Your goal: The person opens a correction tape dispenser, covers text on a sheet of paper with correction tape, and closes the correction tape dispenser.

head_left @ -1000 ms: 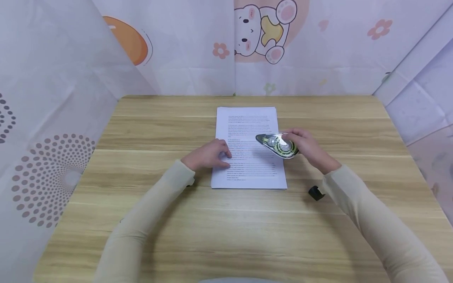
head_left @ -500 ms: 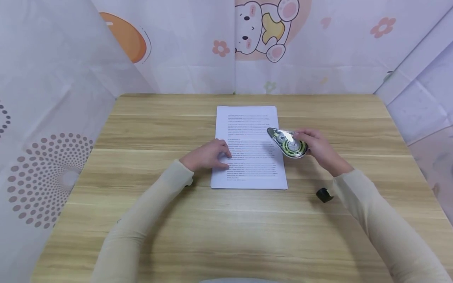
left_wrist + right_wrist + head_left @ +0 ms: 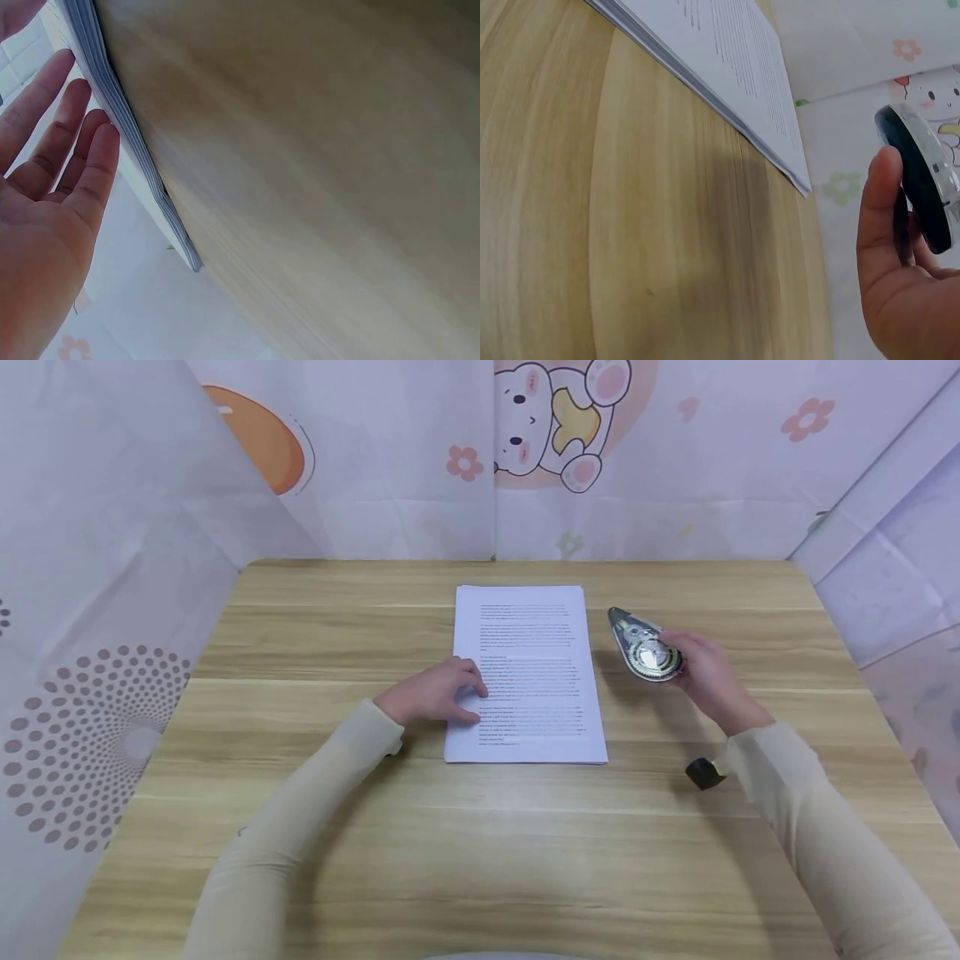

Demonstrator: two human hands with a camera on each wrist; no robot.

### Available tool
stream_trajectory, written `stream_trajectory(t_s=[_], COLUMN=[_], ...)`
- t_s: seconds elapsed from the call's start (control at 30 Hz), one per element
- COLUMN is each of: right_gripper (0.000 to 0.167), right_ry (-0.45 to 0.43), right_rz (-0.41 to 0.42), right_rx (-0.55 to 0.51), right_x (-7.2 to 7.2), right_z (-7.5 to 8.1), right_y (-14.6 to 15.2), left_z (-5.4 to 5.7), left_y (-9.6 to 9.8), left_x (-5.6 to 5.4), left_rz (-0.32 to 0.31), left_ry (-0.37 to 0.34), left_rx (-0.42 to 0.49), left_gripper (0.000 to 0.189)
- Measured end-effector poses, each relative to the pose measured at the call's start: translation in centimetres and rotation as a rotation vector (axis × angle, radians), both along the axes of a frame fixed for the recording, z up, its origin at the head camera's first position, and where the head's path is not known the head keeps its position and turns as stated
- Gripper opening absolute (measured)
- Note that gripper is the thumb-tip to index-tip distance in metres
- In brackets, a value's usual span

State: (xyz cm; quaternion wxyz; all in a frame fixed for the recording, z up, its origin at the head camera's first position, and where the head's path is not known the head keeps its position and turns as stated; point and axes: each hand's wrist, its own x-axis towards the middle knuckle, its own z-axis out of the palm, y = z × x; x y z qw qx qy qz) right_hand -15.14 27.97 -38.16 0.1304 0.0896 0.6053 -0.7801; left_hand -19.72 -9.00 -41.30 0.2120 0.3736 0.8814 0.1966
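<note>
A stack of printed paper [image 3: 525,643] lies on the table, its layered edge showing in the left wrist view. My left hand [image 3: 438,691] rests on the stack's left side with fingers spread and loosely bent; the left wrist view has its fingertips [image 3: 101,139] right at the paper. My right hand [image 3: 712,677] grips a correction tape dispenser [image 3: 647,647] by its wide end, thumb on one face and fingers on the other. Its narrow tip points away to the upper left. The dispenser [image 3: 926,176] is held up over the table, to the right of the stack.
The wooden table [image 3: 480,843] runs up to a patterned curtain [image 3: 375,468] at the back and left. A small black object [image 3: 705,773] shows by the right sleeve [image 3: 795,793].
My right hand has carried the correction tape dispenser off the paper to the right, its tip turning more away from me. The left hand has stayed on the stack.
</note>
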Motion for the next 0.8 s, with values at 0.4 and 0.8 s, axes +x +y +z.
stream_trajectory(t_s=[0.4, 0.8], right_gripper=[0.014, 0.012], right_ry=[-0.005, -0.048], right_rz=[-0.087, -0.145], right_rx=[-0.158, -0.203], right_x=[-0.3, -0.8], right_z=[-0.9, -1.1], right_y=[2.3, 3.3], left_z=[0.1, 0.2], left_y=[0.0, 0.2], left_x=[0.0, -0.4], left_rz=[0.01, -0.002], left_ry=[-0.026, -0.04], left_rx=[-0.001, 0.001], left_gripper=[0.033, 0.031])
